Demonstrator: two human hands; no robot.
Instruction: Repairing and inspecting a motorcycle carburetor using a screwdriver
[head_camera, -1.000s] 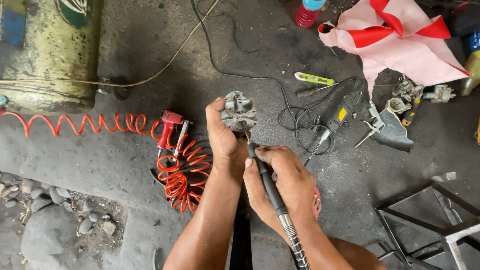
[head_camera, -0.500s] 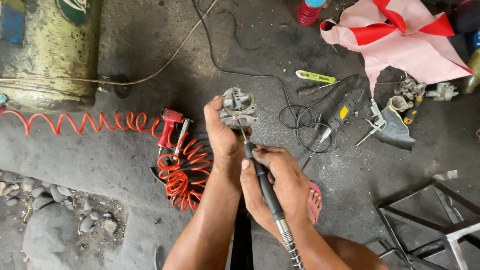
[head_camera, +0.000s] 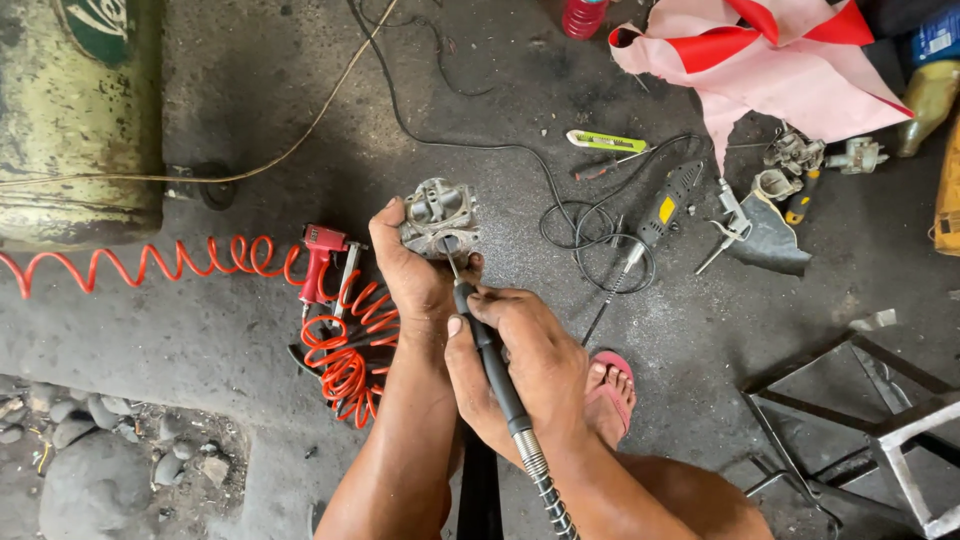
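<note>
My left hand (head_camera: 412, 272) grips a small grey metal engine part (head_camera: 440, 215), a carburettor-like casting, and holds it up over the concrete floor. My right hand (head_camera: 520, 360) is closed around the black handpiece of a flexible-shaft rotary tool (head_camera: 492, 362). Its thin bit touches the lower edge of the metal part. The tool's coiled metal shaft (head_camera: 545, 488) runs down between my forearms toward the bottom edge.
A red air blow gun (head_camera: 320, 262) with an orange coiled hose (head_camera: 345, 360) lies left of my hands. A yellow-green tank (head_camera: 75, 120) stands at upper left. A black grinder (head_camera: 668, 205), cables, small parts and a pink-red cloth (head_camera: 780, 75) lie at upper right. A metal frame (head_camera: 880, 420) sits lower right.
My hands, the metal part and the tool have stayed nearly still; the view has only shifted slightly.
</note>
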